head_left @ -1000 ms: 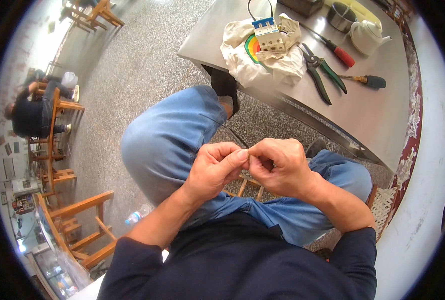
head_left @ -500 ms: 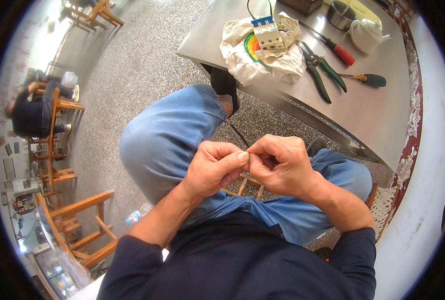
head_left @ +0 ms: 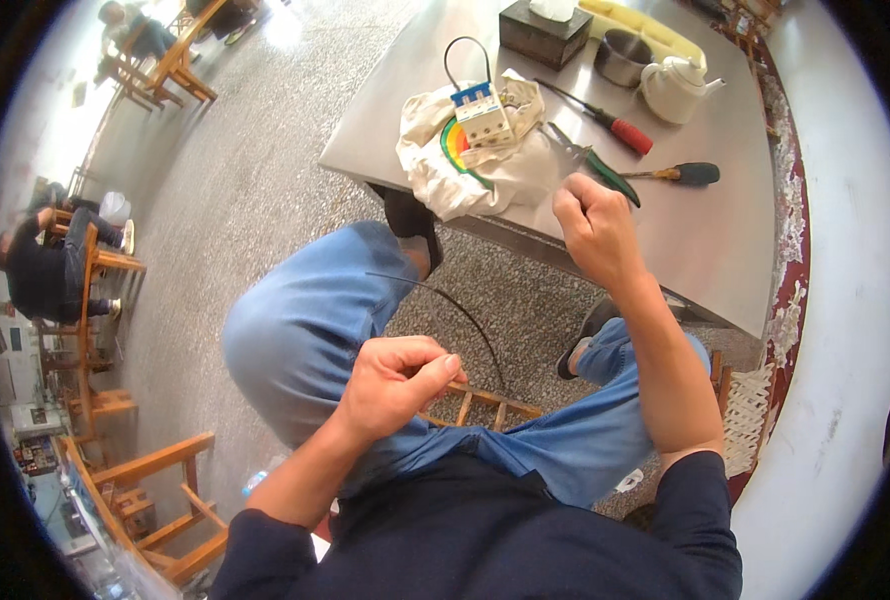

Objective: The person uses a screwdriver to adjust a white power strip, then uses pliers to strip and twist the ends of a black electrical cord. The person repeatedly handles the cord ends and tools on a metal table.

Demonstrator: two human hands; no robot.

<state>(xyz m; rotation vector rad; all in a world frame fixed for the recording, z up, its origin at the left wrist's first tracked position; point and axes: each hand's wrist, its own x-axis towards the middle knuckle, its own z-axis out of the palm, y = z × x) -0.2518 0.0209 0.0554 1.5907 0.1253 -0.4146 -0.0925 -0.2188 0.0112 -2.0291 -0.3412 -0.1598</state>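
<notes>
My left hand (head_left: 400, 385) is over my lap, thumb and forefinger pinched together. A thin black wire (head_left: 460, 306) arcs from above my left thigh across the gap between my legs, its lower end close to those fingertips; the exact grip is hidden. My right hand (head_left: 597, 222) is curled over the table's near edge, at the green-handled pruning shears (head_left: 610, 178). It covers one of their handles, and what its fingers hold is hidden. Left of it, a white circuit breaker (head_left: 484, 122) with a blue top and a black wire loop rests on a cream cloth (head_left: 435, 175).
On the metal table (head_left: 705, 250) lie a red-handled screwdriver (head_left: 625, 132) and a dark-handled tool (head_left: 695, 174). Behind them stand a white teapot (head_left: 673, 88), a metal pot (head_left: 622, 60) and a tissue box (head_left: 540, 35). Wooden chairs (head_left: 155, 465) and a seated person (head_left: 45, 265) are left.
My hands, earlier pinched together at the wire, are apart. The right moved forward to the shears on the table; the left dropped slightly nearer my lap. The view has shifted.
</notes>
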